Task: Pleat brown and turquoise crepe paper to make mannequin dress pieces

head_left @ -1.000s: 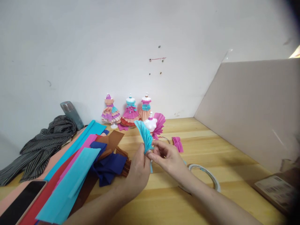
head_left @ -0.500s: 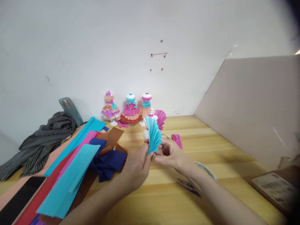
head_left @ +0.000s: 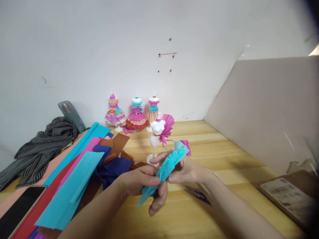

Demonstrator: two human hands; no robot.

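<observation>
A pleated strip of turquoise crepe paper (head_left: 171, 162) slants between my hands above the table. My left hand (head_left: 144, 181) pinches its lower part between thumb and fingers. Closed around the upper part is my right hand (head_left: 185, 171), its thumb in front of the paper. Just beyond my hands a small white dress form (head_left: 155, 139) stands upright on a round base, with a pleated magenta paper fan (head_left: 167, 127) fixed at its waist. Scissors (head_left: 198, 194) lie on the table below my right forearm.
Three dress forms in paper dresses (head_left: 136, 114) stand against the wall. Coloured crepe paper sheets (head_left: 72, 189), a phone (head_left: 21, 209), a striped cloth (head_left: 47, 146) and a bottle (head_left: 72, 114) lie at left. A folded magenta piece (head_left: 185, 146) and a cardboard box (head_left: 286, 199) are at right.
The turquoise paper has gone from an upright fan to a slanting narrow strip, turned and lowered by my hands. The white dress form behind is now more exposed.
</observation>
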